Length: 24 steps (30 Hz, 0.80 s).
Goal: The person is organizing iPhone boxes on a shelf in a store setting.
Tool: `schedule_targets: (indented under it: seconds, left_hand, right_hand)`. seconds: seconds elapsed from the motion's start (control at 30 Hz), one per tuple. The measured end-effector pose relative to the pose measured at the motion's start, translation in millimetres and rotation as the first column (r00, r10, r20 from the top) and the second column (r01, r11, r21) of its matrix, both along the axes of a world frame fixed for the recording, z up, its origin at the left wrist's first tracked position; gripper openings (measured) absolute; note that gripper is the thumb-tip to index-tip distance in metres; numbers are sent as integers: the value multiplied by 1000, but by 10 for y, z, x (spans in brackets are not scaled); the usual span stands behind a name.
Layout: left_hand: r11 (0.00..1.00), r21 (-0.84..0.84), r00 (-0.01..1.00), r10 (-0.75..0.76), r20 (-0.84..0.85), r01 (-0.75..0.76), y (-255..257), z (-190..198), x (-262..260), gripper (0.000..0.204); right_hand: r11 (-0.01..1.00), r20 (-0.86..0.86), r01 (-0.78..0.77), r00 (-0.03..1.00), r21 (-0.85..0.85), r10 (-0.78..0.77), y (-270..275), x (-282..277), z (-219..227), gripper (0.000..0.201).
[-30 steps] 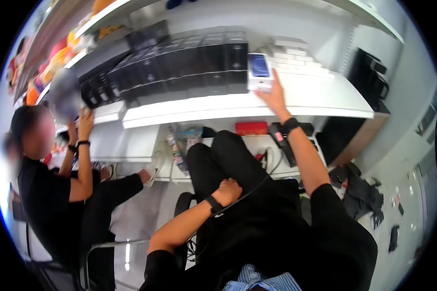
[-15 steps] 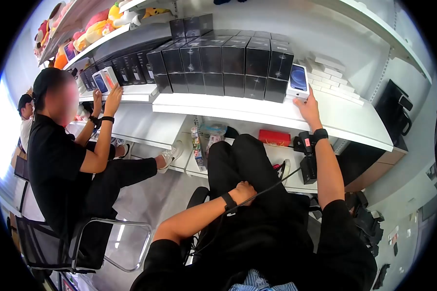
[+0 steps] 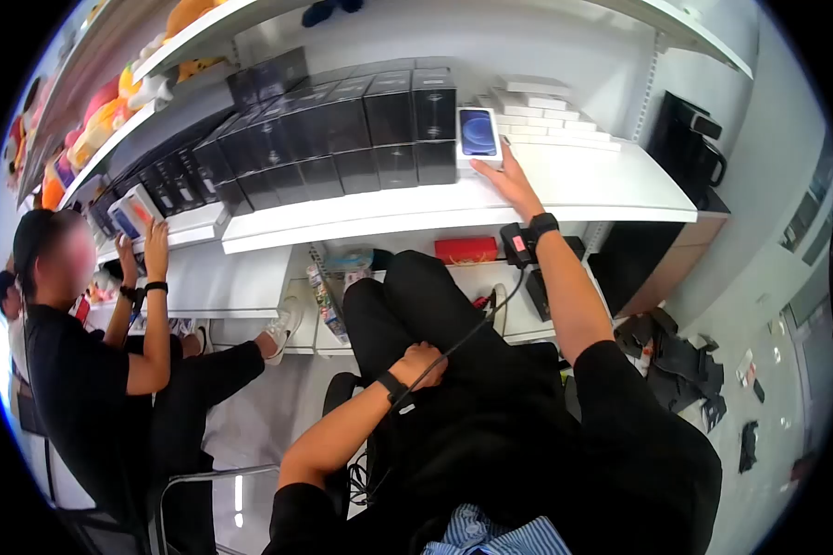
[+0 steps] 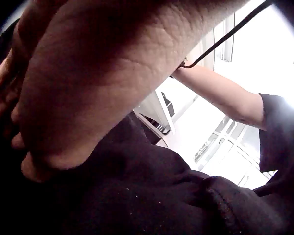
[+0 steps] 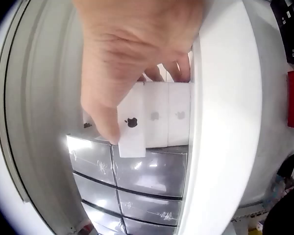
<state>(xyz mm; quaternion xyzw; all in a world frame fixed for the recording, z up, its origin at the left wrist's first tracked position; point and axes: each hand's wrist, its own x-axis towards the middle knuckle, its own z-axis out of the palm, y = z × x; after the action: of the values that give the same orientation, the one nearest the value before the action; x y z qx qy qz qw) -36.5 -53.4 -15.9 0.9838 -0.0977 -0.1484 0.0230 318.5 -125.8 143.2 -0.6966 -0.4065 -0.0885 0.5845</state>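
Observation:
A white phone box (image 3: 478,134) with a blue phone pictured on its face stands on the white shelf, right beside the black boxes. My right hand (image 3: 511,180) grips it at its lower right corner. In the right wrist view, the thumb lies along one side of the foremost white box (image 5: 132,122), which carries a black apple logo. Two more white boxes (image 5: 161,115) stand against it, and the other fingers reach around behind them. My left hand (image 3: 418,363) rests on my lap, fingers loosely curled and holding nothing; in the left wrist view it lies against black cloth.
Black shrink-wrapped boxes (image 3: 342,120) form a two-high block left of the phone box. Flat white boxes (image 3: 546,109) are stacked behind to the right. A seated person (image 3: 93,314) handles boxes at the left. A black cable (image 3: 463,338) crosses my lap; a red box (image 3: 466,250) lies below the shelf.
The head view swings left and then back. My right hand stays at the phone box, its fingers a little lower on the edge than a second ago. The left hand keeps its place.

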Motion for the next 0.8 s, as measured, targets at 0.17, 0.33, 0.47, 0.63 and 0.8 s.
schedule_targets:
  seconds: [0.17,0.33,0.47,0.63,0.8]
  left_hand:
    - [1000,-30,1000,-7,23,8,16,57,6,29]
    - [999,-38,1000,12,2,-12,-33,162,-39,26]
    - [1000,-9,1000,12,6,-12,-58,197,-12,25]
    - [997,-8,997,73,-31,-73,-54,197,-35,27]
    - [998,13,996,57,-73,-56,-87,263,-10,29]
  right_hand:
    - [996,-29,75,997,-38,-76,-54,-147,132,96]
    - [979,-23,182,983,-89,-184,-23,-166,123,92]
    - [969,-6,239,971,-67,-240,67,-122,98,91]
    - [982,-225,116,971,151,-81,111,78,1,83]
    - [973,-383,55,923,225,36,-62,76,73,81]
